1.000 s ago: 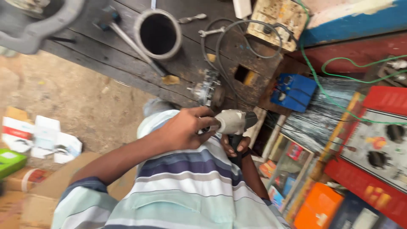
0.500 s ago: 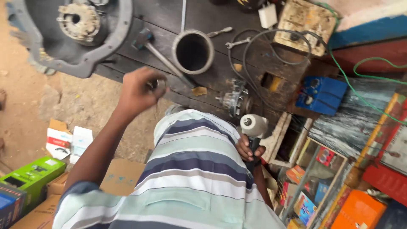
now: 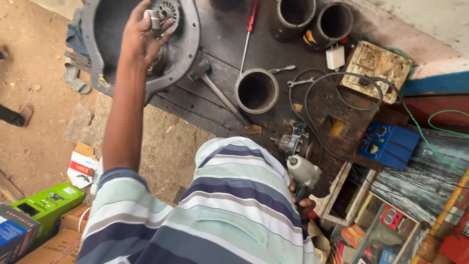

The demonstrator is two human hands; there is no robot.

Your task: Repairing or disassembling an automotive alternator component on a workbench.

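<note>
While left hand (image 3: 139, 41) grips socket (image 3: 153, 18), right hand (image 3: 302, 203) prob. holds grinder (image 3: 300, 166).

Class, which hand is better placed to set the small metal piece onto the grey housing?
Probably left. The left hand holds the small metal piece over the grey housing; the right hand is down by the bench edge, gripping the power tool.

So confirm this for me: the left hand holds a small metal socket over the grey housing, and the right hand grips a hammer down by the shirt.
One detail is off. The head view shows the right hand gripping a grey power tool, not a hammer; the hammer lies untouched on the dark workbench. The left hand does hold a small metal socket over the grey housing.
</note>
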